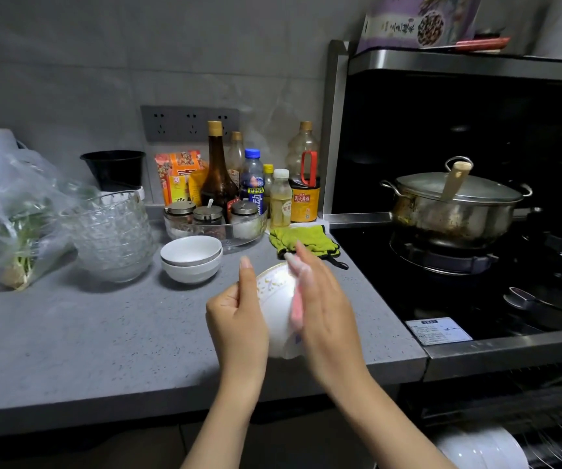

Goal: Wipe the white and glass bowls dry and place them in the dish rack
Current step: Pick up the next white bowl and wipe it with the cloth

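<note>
My left hand (237,313) grips a white bowl (278,313) with a gold leaf pattern, tilted on its side above the counter's front edge. My right hand (320,306) presses a pink cloth (296,309) against the bowl with straight fingers. Two more white bowls (191,258) sit stacked on the grey counter (86,333). To their left stands a stack of glass bowls (112,235). The dish rack (543,445) shows at the bottom right under the stove, with white dishes (482,448) in it.
Bottles and spice jars (239,194) crowd the back of the counter, with a green glove (303,242) beside them. A plastic bag of greens (12,225) lies at the left. A steel pot (455,204) sits on the black stove (476,282) at the right.
</note>
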A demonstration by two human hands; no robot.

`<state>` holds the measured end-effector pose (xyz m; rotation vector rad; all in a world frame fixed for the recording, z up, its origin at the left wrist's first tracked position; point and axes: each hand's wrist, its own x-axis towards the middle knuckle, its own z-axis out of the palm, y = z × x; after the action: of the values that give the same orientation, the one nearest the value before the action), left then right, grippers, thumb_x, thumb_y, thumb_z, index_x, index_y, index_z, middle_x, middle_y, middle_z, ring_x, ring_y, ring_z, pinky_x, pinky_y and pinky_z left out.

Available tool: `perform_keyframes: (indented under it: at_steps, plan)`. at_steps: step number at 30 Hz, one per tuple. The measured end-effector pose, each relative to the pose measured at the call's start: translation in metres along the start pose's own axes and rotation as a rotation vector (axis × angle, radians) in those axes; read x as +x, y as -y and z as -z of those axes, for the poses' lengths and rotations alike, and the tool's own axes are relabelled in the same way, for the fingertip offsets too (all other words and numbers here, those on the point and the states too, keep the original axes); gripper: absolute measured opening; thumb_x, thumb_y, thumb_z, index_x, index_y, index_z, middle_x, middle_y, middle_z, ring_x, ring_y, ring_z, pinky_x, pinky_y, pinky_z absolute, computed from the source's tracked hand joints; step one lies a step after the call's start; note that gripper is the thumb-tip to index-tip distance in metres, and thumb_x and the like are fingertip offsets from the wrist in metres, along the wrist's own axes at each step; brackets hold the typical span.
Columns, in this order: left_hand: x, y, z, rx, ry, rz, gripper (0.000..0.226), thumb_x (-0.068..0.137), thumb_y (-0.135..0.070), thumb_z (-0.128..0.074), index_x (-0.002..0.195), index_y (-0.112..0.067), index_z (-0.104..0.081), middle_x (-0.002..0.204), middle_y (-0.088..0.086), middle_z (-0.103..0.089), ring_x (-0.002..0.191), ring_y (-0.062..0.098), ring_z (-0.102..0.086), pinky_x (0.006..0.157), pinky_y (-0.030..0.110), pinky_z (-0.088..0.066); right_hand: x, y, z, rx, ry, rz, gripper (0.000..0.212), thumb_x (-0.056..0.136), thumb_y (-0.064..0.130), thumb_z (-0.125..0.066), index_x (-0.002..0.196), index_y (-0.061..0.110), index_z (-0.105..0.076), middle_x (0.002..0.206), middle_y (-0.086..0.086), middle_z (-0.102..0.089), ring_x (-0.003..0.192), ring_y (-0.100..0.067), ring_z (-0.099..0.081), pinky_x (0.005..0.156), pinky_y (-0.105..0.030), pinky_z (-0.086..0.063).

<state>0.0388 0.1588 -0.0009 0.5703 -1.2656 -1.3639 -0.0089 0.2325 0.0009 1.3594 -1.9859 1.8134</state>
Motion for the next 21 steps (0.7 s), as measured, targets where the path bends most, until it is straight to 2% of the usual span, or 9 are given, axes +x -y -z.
perform_keyframes:
  at_steps: [1, 3, 4, 8, 9, 11, 14, 18, 21]
  plan:
    - [-0.002, -0.001, -0.001, 0.034, 0.009, -0.037, 0.06, 0.088, -0.052, -0.051, 0.044, -0.012, -0.045, 0.047, 0.003, -0.041, 0.048, 0.013, -0.037, 0.054, 0.03, -0.031, -0.003, 0.003, -0.002, -0.193, -0.021, 0.117, 0.044, 0.1, 0.043, -0.025, 0.132, 0.034, -0.053, 0.143, 0.026, -0.04, 0.137, 0.005, -0.031, 0.115, -0.023, -0.021]
    - [-0.005, -0.002, -0.002, 0.069, 0.051, -0.068, 0.062, 0.085, -0.056, -0.047, 0.046, -0.007, -0.051, 0.04, 0.008, -0.041, 0.042, 0.011, -0.035, 0.05, 0.029, -0.03, -0.003, 0.001, -0.005, -0.494, -0.069, 0.289, 0.047, 0.101, 0.039, -0.025, 0.139, 0.025, -0.05, 0.144, 0.01, -0.046, 0.138, -0.006, -0.035, 0.113, -0.025, -0.022]
    - [-0.006, -0.002, -0.001, 0.07, 0.071, -0.066, 0.065, 0.085, -0.059, -0.048, 0.05, -0.004, -0.053, 0.041, 0.013, -0.043, 0.043, 0.011, -0.037, 0.05, 0.029, -0.031, -0.001, 0.001, -0.004, -0.519, -0.056, 0.304, 0.048, 0.101, 0.039, -0.025, 0.138, 0.023, -0.051, 0.143, 0.007, -0.048, 0.137, -0.008, -0.037, 0.112, -0.025, -0.024]
    - [-0.003, -0.004, 0.005, 0.108, 0.111, -0.031, 0.062, 0.081, -0.061, -0.051, 0.045, -0.011, -0.04, 0.045, 0.003, -0.04, 0.046, 0.014, -0.036, 0.053, 0.033, -0.03, 0.01, -0.004, 0.004, -0.121, 0.025, 0.041, 0.045, 0.097, 0.042, -0.027, 0.113, 0.024, -0.065, 0.122, 0.017, -0.061, 0.118, 0.004, -0.05, 0.095, -0.02, -0.038]
    - [-0.002, -0.006, 0.007, 0.082, 0.125, -0.006, 0.058, 0.078, -0.058, -0.051, 0.044, -0.012, -0.041, 0.046, 0.003, -0.042, 0.045, 0.014, -0.04, 0.053, 0.032, -0.031, 0.014, -0.003, 0.007, -0.014, 0.039, -0.04, 0.044, 0.096, 0.043, -0.028, 0.107, 0.024, -0.067, 0.109, 0.015, -0.065, 0.103, 0.004, -0.056, 0.085, -0.02, -0.041]
    - [0.0, -0.008, 0.01, 0.002, 0.163, 0.036, 0.065, 0.076, -0.054, -0.053, 0.053, 0.006, -0.044, 0.052, 0.01, -0.047, 0.051, 0.018, -0.048, 0.055, 0.033, -0.033, 0.016, 0.001, 0.013, 0.206, 0.084, -0.204, 0.042, 0.098, 0.044, -0.03, 0.095, 0.019, -0.064, 0.081, 0.007, -0.069, 0.073, 0.0, -0.062, 0.063, -0.02, -0.044]
    - [0.002, -0.013, 0.016, -0.107, 0.188, 0.107, 0.061, 0.075, -0.05, -0.055, 0.067, 0.01, -0.053, 0.065, 0.016, -0.051, 0.059, 0.025, -0.05, 0.052, 0.027, -0.036, 0.013, 0.014, 0.024, 0.415, 0.106, -0.468, 0.039, 0.105, 0.032, -0.031, 0.076, 0.016, -0.05, 0.041, 0.006, -0.056, 0.032, 0.0, -0.05, 0.033, -0.013, -0.034]
    - [0.005, -0.017, 0.023, -0.115, 0.274, 0.146, 0.048, 0.075, -0.05, -0.054, 0.072, -0.002, -0.056, 0.057, 0.013, -0.057, 0.05, 0.019, -0.057, 0.048, 0.021, -0.04, 0.008, 0.007, 0.027, 0.289, 0.14, -0.454, 0.056, 0.094, 0.054, -0.032, 0.06, 0.012, -0.048, 0.038, -0.004, -0.04, 0.022, -0.016, -0.034, 0.029, -0.016, -0.019]
    - [0.008, -0.021, 0.027, -0.011, 0.336, 0.101, 0.056, 0.084, -0.049, -0.046, 0.062, 0.002, -0.051, 0.05, 0.013, -0.05, 0.045, 0.016, -0.048, 0.043, 0.018, -0.034, 0.012, 0.009, 0.033, 0.28, 0.179, -0.435, 0.066, 0.096, 0.051, -0.034, 0.071, -0.008, -0.048, 0.038, -0.005, -0.036, 0.022, -0.015, -0.031, 0.027, -0.016, -0.018]
